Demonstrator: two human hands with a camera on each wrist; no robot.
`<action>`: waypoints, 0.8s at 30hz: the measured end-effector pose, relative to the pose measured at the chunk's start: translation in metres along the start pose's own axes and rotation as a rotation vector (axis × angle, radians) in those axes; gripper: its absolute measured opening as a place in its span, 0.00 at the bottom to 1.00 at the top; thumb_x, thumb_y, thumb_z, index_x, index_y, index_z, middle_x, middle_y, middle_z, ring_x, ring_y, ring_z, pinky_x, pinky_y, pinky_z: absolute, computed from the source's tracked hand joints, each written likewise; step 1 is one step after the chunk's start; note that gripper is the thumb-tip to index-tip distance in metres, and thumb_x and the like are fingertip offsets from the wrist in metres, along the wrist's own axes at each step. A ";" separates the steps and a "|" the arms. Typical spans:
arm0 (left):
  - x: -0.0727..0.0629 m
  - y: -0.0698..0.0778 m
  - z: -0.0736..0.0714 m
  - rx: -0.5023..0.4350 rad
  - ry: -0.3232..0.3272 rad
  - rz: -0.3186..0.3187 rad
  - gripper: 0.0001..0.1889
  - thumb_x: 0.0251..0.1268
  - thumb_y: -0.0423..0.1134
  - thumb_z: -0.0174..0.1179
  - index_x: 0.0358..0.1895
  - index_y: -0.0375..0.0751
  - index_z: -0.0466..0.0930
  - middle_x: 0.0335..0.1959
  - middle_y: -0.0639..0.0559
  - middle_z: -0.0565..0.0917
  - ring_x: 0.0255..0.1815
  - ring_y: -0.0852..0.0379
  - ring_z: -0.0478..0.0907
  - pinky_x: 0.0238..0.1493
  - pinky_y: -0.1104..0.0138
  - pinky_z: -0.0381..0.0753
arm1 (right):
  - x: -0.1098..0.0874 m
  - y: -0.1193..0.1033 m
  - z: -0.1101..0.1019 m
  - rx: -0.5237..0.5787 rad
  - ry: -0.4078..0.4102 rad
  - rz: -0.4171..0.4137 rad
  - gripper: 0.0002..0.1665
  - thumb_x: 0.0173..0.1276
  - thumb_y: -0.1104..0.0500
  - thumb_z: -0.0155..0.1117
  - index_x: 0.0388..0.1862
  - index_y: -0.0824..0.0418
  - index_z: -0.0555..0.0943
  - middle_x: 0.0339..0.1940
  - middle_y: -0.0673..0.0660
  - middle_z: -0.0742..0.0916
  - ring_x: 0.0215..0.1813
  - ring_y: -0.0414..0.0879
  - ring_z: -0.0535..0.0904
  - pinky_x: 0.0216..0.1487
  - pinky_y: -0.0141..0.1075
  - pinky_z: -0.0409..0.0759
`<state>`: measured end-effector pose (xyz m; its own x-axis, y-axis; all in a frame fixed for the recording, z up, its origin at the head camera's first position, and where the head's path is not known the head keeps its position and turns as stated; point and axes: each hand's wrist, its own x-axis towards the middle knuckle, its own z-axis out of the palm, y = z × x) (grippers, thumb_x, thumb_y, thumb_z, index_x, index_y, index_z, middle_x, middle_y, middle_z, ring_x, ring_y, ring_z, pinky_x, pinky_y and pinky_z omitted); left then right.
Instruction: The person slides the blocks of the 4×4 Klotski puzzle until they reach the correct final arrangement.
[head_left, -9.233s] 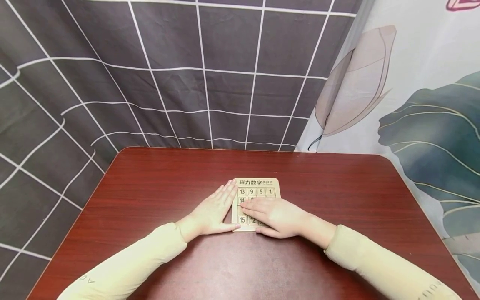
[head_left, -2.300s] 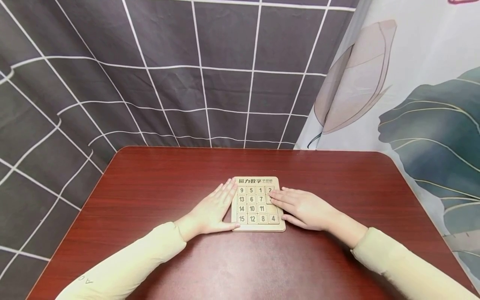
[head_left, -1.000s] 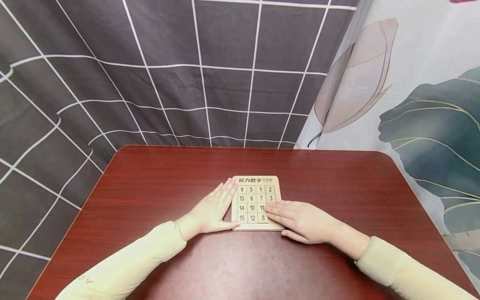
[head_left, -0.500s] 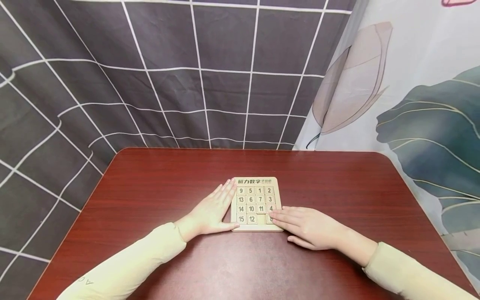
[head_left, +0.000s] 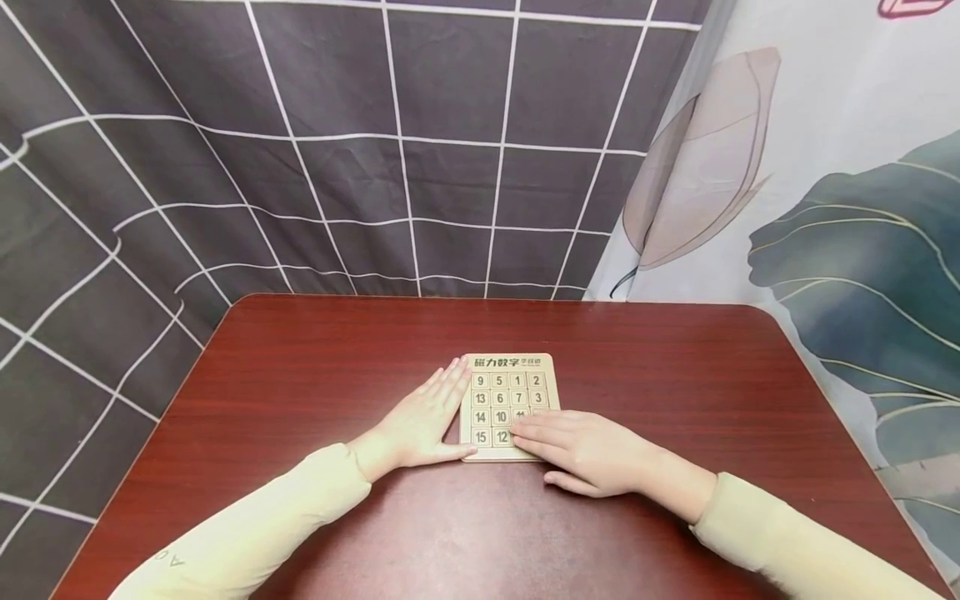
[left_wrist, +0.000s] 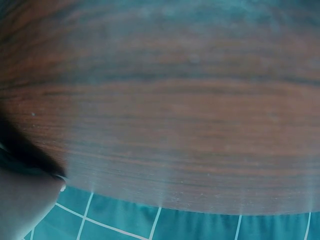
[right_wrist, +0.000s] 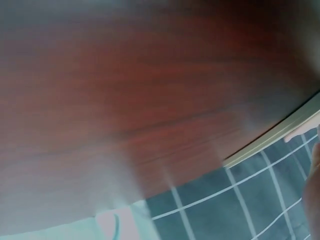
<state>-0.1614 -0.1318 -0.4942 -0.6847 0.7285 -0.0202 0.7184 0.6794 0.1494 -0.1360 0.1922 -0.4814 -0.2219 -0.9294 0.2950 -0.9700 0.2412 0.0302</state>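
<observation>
A pale wooden number slide puzzle (head_left: 491,454) lies flat on the table, its square tiles set in rows under a printed heading. My left hand (head_left: 417,422) rests along its left edge, fingers straight and thumb at the lower left corner. My right hand (head_left: 592,450) lies over the lower right part with extended fingers, the fingertips beside the 12 tile (head_left: 502,437). Those fingers hide the right end of the two lower rows. The top row reads 9, 5, 1, 2, and the second 13, 6, 7, 3. In the right wrist view the puzzle's edge (right_wrist: 272,136) shows as a pale strip.
The red-brown wooden table (head_left: 337,350) surrounds the puzzle. Behind it hangs a dark curtain (head_left: 450,183) with white grid lines. A white curtain (head_left: 825,108) with leaf prints hangs at the right.
My right hand has moved left over the bottom row from the right edge, where it was on the 8 tile half a second ago; the 4 and bottom-row gap are now covered. The left hand stays.
</observation>
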 end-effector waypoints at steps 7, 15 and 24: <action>0.001 0.000 0.000 -0.009 -0.010 0.003 0.59 0.70 0.68 0.59 0.84 0.23 0.47 0.87 0.30 0.49 0.89 0.36 0.47 0.88 0.48 0.56 | 0.016 -0.002 0.004 -0.020 -0.009 -0.036 0.37 0.74 0.47 0.68 0.74 0.67 0.77 0.73 0.60 0.84 0.75 0.51 0.80 0.73 0.46 0.81; 0.002 0.000 -0.002 -0.012 -0.016 -0.001 0.59 0.70 0.68 0.59 0.84 0.23 0.47 0.87 0.29 0.49 0.89 0.36 0.47 0.88 0.49 0.56 | 0.000 0.000 -0.002 0.009 -0.033 0.012 0.38 0.71 0.48 0.70 0.74 0.66 0.76 0.74 0.59 0.83 0.75 0.52 0.80 0.74 0.45 0.79; 0.003 -0.002 0.003 -0.019 -0.020 -0.005 0.59 0.70 0.69 0.58 0.84 0.24 0.46 0.87 0.29 0.49 0.90 0.36 0.46 0.88 0.48 0.55 | -0.007 0.002 0.000 0.015 -0.030 0.030 0.37 0.73 0.47 0.68 0.75 0.64 0.76 0.74 0.58 0.82 0.76 0.52 0.78 0.75 0.46 0.78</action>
<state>-0.1646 -0.1306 -0.4973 -0.6857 0.7267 -0.0410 0.7123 0.6815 0.1681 -0.1367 0.1997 -0.4831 -0.2539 -0.9298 0.2664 -0.9642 0.2652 0.0069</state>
